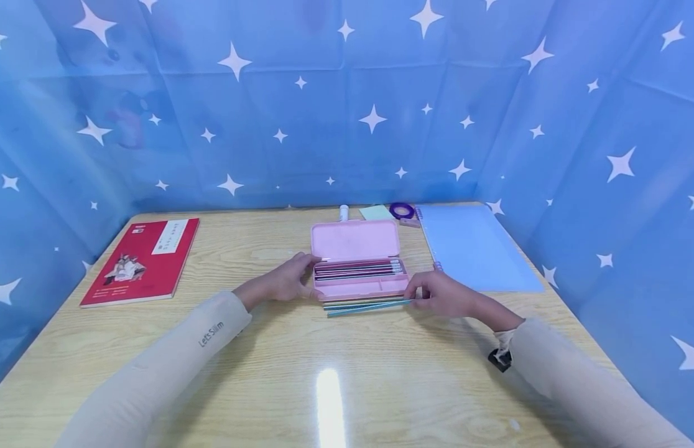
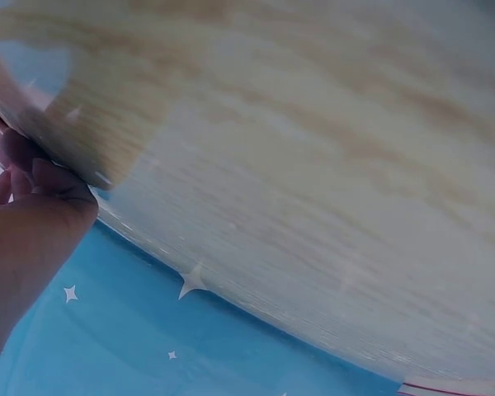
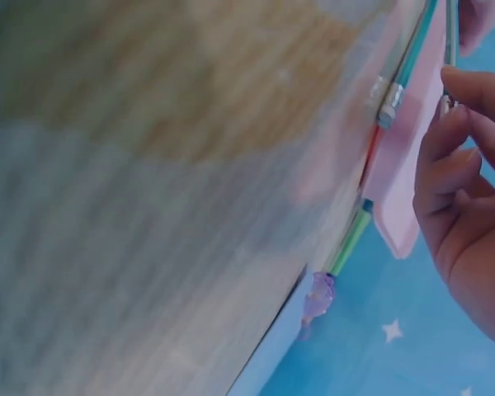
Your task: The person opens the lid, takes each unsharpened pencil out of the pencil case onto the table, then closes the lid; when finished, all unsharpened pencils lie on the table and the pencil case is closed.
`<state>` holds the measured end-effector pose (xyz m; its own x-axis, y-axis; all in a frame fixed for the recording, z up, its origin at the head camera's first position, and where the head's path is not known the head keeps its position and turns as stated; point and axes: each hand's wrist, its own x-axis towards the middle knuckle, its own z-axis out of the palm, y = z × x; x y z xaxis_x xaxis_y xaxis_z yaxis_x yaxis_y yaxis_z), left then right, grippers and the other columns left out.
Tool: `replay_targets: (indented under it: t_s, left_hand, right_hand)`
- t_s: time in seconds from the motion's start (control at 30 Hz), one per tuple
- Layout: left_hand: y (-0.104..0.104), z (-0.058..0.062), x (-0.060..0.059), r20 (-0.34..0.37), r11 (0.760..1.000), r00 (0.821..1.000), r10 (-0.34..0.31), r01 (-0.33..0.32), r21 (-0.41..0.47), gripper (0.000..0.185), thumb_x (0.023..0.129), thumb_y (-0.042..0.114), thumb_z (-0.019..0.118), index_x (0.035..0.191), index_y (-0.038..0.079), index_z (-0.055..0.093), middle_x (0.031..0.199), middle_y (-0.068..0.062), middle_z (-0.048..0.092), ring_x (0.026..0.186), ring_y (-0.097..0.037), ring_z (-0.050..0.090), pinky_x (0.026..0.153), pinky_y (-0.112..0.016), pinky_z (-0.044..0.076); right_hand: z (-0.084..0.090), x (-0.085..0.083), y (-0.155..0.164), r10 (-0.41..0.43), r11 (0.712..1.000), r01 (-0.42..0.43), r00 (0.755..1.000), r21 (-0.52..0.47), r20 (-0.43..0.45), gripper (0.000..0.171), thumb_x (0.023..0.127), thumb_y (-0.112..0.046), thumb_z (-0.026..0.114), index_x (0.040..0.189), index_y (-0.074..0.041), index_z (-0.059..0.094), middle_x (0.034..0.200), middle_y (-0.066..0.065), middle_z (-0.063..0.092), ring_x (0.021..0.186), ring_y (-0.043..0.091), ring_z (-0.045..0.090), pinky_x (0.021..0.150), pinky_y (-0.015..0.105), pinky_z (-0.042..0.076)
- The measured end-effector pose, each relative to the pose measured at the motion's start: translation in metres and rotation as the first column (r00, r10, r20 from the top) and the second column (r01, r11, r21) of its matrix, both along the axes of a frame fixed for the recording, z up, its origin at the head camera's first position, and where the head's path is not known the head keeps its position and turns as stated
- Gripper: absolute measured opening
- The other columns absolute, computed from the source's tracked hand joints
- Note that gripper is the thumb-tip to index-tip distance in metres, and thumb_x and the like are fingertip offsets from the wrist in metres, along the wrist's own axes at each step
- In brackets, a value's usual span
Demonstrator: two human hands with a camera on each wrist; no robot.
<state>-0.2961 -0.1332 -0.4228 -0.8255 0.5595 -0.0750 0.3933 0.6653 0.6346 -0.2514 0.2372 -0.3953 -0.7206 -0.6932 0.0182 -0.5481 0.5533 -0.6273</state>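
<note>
A pink pencil case stands with its lid raised on the wooden table, several pencils lying in its long compartment. My left hand grips the case's left end, fingers at the back corner and thumb at the front; in the left wrist view that hand is at the far left. Just in front of the case, several more pencils lie side by side. One light blue pencil slants across them, its right end pinched by my right hand. The right wrist view shows thumb and fingertip on a pencil, beside a teal pencil.
A red book lies at the left. On the right is a blue spiral notebook. Behind the case are a white cylinder, pale green paper and a purple tape roll. A starry blue curtain encloses the table.
</note>
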Motion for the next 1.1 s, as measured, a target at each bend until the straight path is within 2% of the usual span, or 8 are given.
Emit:
replay_targets:
  t_s: [0.27, 0.5, 0.6, 0.63, 0.73, 0.83, 0.87, 1.1]
  left_hand:
    - [-0.0012, -0.0009, -0.0012, 0.002, 1.0, 1.0, 0.005, -0.005, 0.006, 0.1, 0.077, 0.048, 0.082, 0.151, 0.003, 0.033, 0.133, -0.013, 0.044, 0.122, -0.024, 0.044, 0.11, -0.04, 0.035]
    - [-0.0002, 0.0004, 0.0, 0.01, 1.0, 1.0, 0.007, -0.007, 0.016, 0.102, 0.075, 0.047, 0.083, 0.151, 0.002, 0.033, 0.133, -0.012, 0.044, 0.121, -0.024, 0.044, 0.109, -0.04, 0.036]
    - [-0.0008, -0.0001, -0.0001, 0.011, 1.0, 1.0, 0.004, -0.004, 0.012, 0.102, 0.075, 0.048, 0.083, 0.151, 0.002, 0.033, 0.133, -0.012, 0.045, 0.121, -0.024, 0.044, 0.109, -0.04, 0.036]
    - [-0.0008, -0.0001, -0.0001, 0.009, 1.0, 1.0, 0.003, -0.003, 0.009, 0.102, 0.075, 0.049, 0.083, 0.151, 0.002, 0.033, 0.133, -0.012, 0.045, 0.121, -0.024, 0.044, 0.109, -0.04, 0.036]
    - [-0.0011, 0.0004, 0.0, 0.004, 1.0, 1.0, -0.001, 0.001, 0.004, 0.101, 0.076, 0.05, 0.082, 0.151, 0.002, 0.033, 0.134, -0.013, 0.044, 0.123, -0.024, 0.044, 0.11, -0.041, 0.035]
    - [-0.0011, 0.0019, 0.0008, 0.006, 1.0, 1.0, -0.005, 0.005, 0.003, 0.1, 0.077, 0.049, 0.081, 0.151, 0.002, 0.033, 0.135, -0.014, 0.043, 0.125, -0.025, 0.043, 0.111, -0.042, 0.034]
    - [-0.0011, 0.0022, 0.0011, 0.005, 1.0, 1.0, -0.007, 0.007, 0.002, 0.1, 0.078, 0.049, 0.081, 0.151, 0.002, 0.033, 0.135, -0.014, 0.044, 0.124, -0.026, 0.043, 0.111, -0.043, 0.034]
    - [-0.0004, 0.0032, 0.0022, 0.005, 1.0, 1.0, -0.002, 0.002, -0.004, 0.099, 0.078, 0.048, 0.081, 0.151, 0.002, 0.033, 0.134, -0.014, 0.044, 0.123, -0.025, 0.043, 0.111, -0.042, 0.034]
  right_hand:
    - [0.0002, 0.0036, -0.0042, -0.053, 0.998, 0.054, 0.998, 0.017, -0.021, 0.01, 0.09, -0.001, 0.069, 0.1, -0.003, 0.072, 0.097, 0.008, 0.069, 0.061, 0.007, 0.054, 0.058, 0.025, 0.049]
    - [-0.0002, 0.0031, -0.0034, -0.075, 0.997, 0.076, 0.996, 0.006, -0.041, 0.013, 0.085, 0.005, 0.07, 0.097, 0.0, 0.072, 0.094, 0.01, 0.07, 0.076, 0.01, 0.065, 0.069, 0.025, 0.054]
    - [-0.0014, 0.0024, -0.003, -0.09, 0.996, 0.091, 0.995, 0.018, -0.043, 0.012, 0.084, 0.006, 0.07, 0.094, -0.001, 0.072, 0.091, 0.008, 0.071, 0.076, 0.01, 0.066, 0.072, 0.032, 0.056]
    - [-0.0018, 0.0022, -0.0031, -0.097, 0.995, 0.098, 0.994, 0.019, -0.048, 0.012, 0.084, 0.006, 0.07, 0.093, -0.002, 0.072, 0.091, 0.007, 0.071, 0.075, 0.01, 0.066, 0.08, 0.037, 0.055]
    - [-0.0037, 0.0018, -0.0034, -0.122, 0.992, 0.124, 0.99, 0.035, -0.066, 0.012, 0.082, 0.005, 0.072, 0.089, -0.005, 0.073, 0.087, 0.004, 0.072, 0.073, 0.008, 0.066, 0.107, 0.057, 0.034]
    - [-0.0053, 0.001, -0.0038, -0.135, 0.99, 0.138, 0.989, 0.042, -0.065, 0.013, 0.081, 0.004, 0.074, 0.086, -0.008, 0.073, 0.086, 0.001, 0.072, 0.072, 0.007, 0.065, 0.112, 0.068, 0.005]
    - [-0.0057, 0.0009, -0.0038, -0.138, 0.989, 0.141, 0.988, 0.047, -0.063, 0.013, 0.081, 0.004, 0.075, 0.085, -0.009, 0.073, 0.084, 0.0, 0.072, 0.072, 0.007, 0.065, 0.112, 0.068, 0.001]
    - [-0.0069, -0.0003, -0.0043, -0.138, 0.988, 0.143, 0.988, 0.064, -0.071, 0.013, 0.081, 0.004, 0.075, 0.084, -0.009, 0.071, 0.079, -0.006, 0.068, 0.072, 0.007, 0.063, 0.106, 0.064, 0.028]
